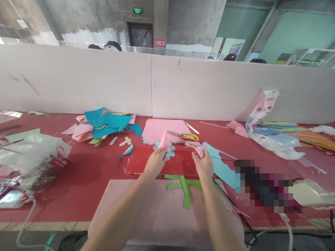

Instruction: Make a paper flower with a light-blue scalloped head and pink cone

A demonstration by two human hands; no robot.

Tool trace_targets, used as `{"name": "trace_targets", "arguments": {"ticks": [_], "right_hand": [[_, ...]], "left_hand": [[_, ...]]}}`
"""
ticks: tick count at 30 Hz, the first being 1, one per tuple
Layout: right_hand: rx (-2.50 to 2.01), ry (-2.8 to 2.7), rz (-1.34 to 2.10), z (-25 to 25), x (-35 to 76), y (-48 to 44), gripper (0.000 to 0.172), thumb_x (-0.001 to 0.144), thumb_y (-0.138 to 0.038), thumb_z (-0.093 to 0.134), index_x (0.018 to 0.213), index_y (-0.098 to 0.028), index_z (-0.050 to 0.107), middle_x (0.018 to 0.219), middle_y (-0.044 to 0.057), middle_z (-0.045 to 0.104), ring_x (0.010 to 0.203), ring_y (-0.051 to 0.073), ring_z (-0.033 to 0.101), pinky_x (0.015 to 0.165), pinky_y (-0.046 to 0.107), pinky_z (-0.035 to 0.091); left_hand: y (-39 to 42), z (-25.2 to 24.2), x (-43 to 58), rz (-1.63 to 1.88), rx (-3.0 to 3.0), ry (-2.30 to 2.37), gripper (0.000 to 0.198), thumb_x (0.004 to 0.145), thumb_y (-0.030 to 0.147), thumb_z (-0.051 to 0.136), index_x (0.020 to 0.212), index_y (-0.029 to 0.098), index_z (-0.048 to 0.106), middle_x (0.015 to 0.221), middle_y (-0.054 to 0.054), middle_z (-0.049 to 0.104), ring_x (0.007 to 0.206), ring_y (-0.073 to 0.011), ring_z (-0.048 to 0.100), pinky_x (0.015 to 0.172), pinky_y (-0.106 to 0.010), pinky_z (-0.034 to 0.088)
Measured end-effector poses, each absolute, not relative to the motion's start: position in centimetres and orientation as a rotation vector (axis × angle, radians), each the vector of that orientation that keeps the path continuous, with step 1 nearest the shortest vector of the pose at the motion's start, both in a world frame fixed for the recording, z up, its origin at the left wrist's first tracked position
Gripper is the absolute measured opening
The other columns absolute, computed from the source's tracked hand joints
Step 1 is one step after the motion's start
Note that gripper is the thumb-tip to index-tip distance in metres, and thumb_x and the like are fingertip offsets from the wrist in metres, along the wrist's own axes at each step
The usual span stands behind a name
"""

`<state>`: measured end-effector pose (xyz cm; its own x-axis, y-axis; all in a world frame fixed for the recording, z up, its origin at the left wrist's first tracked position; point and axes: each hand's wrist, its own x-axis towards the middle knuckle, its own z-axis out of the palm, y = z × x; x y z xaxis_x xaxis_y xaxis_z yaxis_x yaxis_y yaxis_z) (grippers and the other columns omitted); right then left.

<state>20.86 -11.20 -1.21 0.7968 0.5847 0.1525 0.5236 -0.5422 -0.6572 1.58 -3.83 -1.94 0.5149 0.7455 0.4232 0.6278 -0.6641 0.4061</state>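
Observation:
My left hand (156, 161) pinches a pink paper cone (164, 142) near its base, its tip pointing up. Behind and around the cone's base shows a light blue scalloped paper flower (171, 153); whether the two touch is hard to tell. In my right hand (204, 164) is a pink glue gun (200, 150) with an orange trigger, its nozzle pointing left toward the flower. Both hands are over a red board (146, 164). Just beyond them, yellow-handled scissors (190, 136) lie on a stack of pink paper (154, 129).
Green paper strips (185, 191) lie on a pink sheet (125, 209) before me. Blue and pink scraps (110, 123) are heaped at left, near a plastic bag (39, 150). Cut light blue paper (222, 167) and a clear package (274, 136) lie right. A white partition (209, 90) stands behind.

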Motion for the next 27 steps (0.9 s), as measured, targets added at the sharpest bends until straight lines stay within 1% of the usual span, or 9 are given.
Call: {"name": "trace_targets", "arguments": {"ticks": [6, 10, 13, 15, 20, 24, 27], "right_hand": [[-2.244, -0.788, 0.149, -0.9, 20.7, -11.3, 0.049, 0.069, -0.05, 0.051, 0.107, -0.02, 0.05, 0.09, 0.005, 0.063, 0.085, 0.022, 0.057, 0.061, 0.027, 0.035], [-2.235, -0.799, 0.147, -0.9, 20.7, -11.3, 0.046, 0.069, -0.051, 0.05, 0.104, -0.021, 0.051, 0.087, 0.004, 0.063, 0.083, 0.021, 0.057, 0.061, 0.026, 0.034], [-2.239, -0.806, 0.148, -0.9, 20.7, -11.3, 0.047, 0.069, -0.052, 0.049, 0.104, -0.021, 0.051, 0.085, 0.003, 0.062, 0.082, 0.021, 0.057, 0.061, 0.026, 0.034], [-2.245, -0.805, 0.147, -1.0, 20.7, -11.3, 0.048, 0.069, -0.052, 0.049, 0.106, -0.021, 0.05, 0.087, 0.003, 0.062, 0.083, 0.021, 0.057, 0.061, 0.026, 0.034], [-2.25, -0.815, 0.136, -1.1, 20.7, -11.3, 0.049, 0.07, -0.052, 0.05, 0.107, -0.02, 0.05, 0.092, 0.005, 0.062, 0.087, 0.022, 0.057, 0.063, 0.027, 0.035], [-2.244, -0.816, 0.137, -1.1, 20.7, -11.3, 0.048, 0.069, -0.052, 0.05, 0.105, -0.02, 0.051, 0.09, 0.005, 0.062, 0.085, 0.022, 0.057, 0.063, 0.027, 0.035], [-2.244, -0.817, 0.146, -1.0, 20.7, -11.3, 0.047, 0.07, -0.051, 0.049, 0.106, -0.02, 0.051, 0.089, 0.005, 0.062, 0.085, 0.022, 0.057, 0.062, 0.027, 0.035]], "left_hand": [[-4.4, -2.8, 3.1, 0.633, 2.822, 1.083, 0.025, 0.084, 0.016, 0.037, 0.1, 0.015, 0.056, 0.101, -0.008, 0.059, 0.097, -0.0176, 0.052, 0.084, -0.03, 0.042], [-4.6, -3.0, 3.3, 0.624, 2.92, 1.077, 0.03, 0.087, 0.026, 0.036, 0.11, 0.016, 0.051, 0.11, -0.008, 0.058, 0.106, -0.0207, 0.047, 0.087, -0.035, 0.038], [-4.6, -3.1, 3.4, 0.632, 2.925, 1.077, 0.036, 0.087, 0.032, 0.036, 0.117, 0.017, 0.046, 0.117, -0.007, 0.055, 0.108, -0.0203, 0.046, 0.09, -0.035, 0.036], [-4.7, -3.1, 3.5, 0.625, 2.915, 1.073, 0.038, 0.086, 0.035, 0.036, 0.118, 0.016, 0.046, 0.118, -0.007, 0.056, 0.108, -0.0202, 0.046, 0.091, -0.035, 0.035], [-4.9, -2.5, 3.6, 0.613, 2.868, 1.086, 0.038, 0.085, 0.038, 0.038, 0.114, 0.017, 0.049, 0.114, -0.008, 0.057, 0.108, -0.0212, 0.047, 0.089, -0.036, 0.037], [-4.8, -1.7, 2.9, 0.761, 2.732, 1.128, 0.027, 0.087, 0.026, 0.036, 0.106, 0.02, 0.053, 0.107, -0.005, 0.059, 0.098, -0.0169, 0.052, 0.083, -0.03, 0.04], [-4.3, -1.3, 1.8, 0.948, 2.534, 1.367, 0.024, 0.086, 0.02, 0.034, 0.093, 0.019, 0.057, 0.094, -0.005, 0.059, 0.087, -0.0156, 0.054, 0.077, -0.027, 0.041]]}}
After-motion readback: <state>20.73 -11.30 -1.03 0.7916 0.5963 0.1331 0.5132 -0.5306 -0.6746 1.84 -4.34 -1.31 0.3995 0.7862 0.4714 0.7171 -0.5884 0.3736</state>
